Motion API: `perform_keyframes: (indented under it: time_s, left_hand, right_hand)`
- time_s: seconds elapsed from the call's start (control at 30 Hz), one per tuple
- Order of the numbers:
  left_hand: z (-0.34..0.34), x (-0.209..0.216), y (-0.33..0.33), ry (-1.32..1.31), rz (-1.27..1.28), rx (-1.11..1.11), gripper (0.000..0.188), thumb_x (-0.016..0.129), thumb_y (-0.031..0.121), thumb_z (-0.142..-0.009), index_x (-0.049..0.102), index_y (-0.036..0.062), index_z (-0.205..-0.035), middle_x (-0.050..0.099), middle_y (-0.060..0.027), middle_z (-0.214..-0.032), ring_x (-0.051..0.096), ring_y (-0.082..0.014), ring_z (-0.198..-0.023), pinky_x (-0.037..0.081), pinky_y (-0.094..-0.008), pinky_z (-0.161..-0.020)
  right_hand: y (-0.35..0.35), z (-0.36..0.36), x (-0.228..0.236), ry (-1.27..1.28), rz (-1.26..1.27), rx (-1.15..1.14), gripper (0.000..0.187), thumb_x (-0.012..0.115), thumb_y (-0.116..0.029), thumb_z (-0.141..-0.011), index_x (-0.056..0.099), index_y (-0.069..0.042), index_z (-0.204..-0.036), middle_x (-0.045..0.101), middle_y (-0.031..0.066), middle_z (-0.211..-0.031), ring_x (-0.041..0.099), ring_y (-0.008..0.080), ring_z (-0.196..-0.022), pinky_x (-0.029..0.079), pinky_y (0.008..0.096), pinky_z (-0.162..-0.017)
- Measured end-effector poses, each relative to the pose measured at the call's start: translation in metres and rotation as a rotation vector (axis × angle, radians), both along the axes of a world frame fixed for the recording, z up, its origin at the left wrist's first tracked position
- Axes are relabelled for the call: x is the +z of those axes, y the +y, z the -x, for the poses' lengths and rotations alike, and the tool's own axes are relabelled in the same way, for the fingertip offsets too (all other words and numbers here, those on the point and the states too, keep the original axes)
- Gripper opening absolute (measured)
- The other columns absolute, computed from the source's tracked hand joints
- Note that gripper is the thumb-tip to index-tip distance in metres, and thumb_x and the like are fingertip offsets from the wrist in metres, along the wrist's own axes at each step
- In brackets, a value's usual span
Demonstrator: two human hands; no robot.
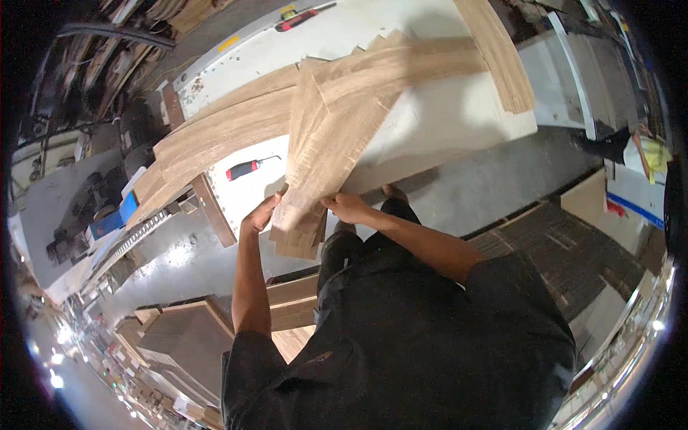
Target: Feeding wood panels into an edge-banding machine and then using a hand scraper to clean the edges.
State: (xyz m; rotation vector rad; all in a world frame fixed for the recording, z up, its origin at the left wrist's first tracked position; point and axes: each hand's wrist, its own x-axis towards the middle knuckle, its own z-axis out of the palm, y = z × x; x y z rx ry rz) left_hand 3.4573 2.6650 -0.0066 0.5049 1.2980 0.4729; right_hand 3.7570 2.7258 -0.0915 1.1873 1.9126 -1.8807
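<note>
While the planks lie fanned across the white tabletop (459, 118), we hold the near end of the uppermost diagonal plank (337, 154) just below the centre of the frame. Our left hand (262, 213) grips its left edge, fingers drawn in narrow against the wood; our right hand (349, 208) pinches the right edge, its fingers curled — how far they reach underneath we cannot tell. The plank slants from between our hands toward the upper centre, where it passes beneath a crossing plank (401, 64). More planks (222, 132) stretch away at the left, and another board (498, 61) lies along the table's end at the upper right. Left of our hands we see a red-and-black hooked tool (244, 169) on the bare white surface; near the top edge rests a red-and-black knife (297, 19), well apart from us.
</note>
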Motion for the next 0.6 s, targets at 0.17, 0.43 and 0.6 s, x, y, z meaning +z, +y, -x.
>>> perform_keyframes:
  time_s: [0.17,0.43,0.6]
  left_hand:
    - [0.057,-0.072,-0.044,0.222,-0.762,-0.543,0.073,0.051,0.061,-0.103,0.055,0.0100,-0.155,0.047,-0.0144,-0.165,0.040,-0.0358,-0.151,0.026,-0.0478,-0.130]
    - [-0.049,0.022,0.016,0.436,-0.012,-0.088,0.106,0.094,0.053,-0.069,0.054,-0.0011,-0.150,0.061,-0.0234,-0.146,0.056,-0.0387,-0.137,0.044,-0.0473,-0.116]
    - [-0.052,0.026,0.022,0.499,-0.045,-0.038,0.106,0.096,0.052,-0.066,0.055,-0.0031,-0.148,0.063,-0.0245,-0.144,0.058,-0.0383,-0.134,0.047,-0.0468,-0.113]
  right_hand:
    - [-0.007,0.031,0.031,0.601,-0.274,-0.011,0.059,0.043,-0.054,-0.112,0.065,-0.002,-0.129,0.072,0.0195,-0.101,0.066,0.0357,-0.082,0.053,0.0481,-0.083]
    - [0.119,-0.039,0.049,0.164,-0.453,0.406,0.045,0.080,-0.037,-0.092,0.069,-0.003,-0.119,0.076,0.0139,-0.094,0.072,0.0323,-0.081,0.056,0.0466,-0.076]
    - [0.330,-0.081,0.168,0.057,-1.091,0.316,0.102,0.089,-0.034,-0.080,0.036,-0.005,-0.162,0.037,0.0232,-0.167,0.038,0.0423,-0.152,0.030,0.0509,-0.126]
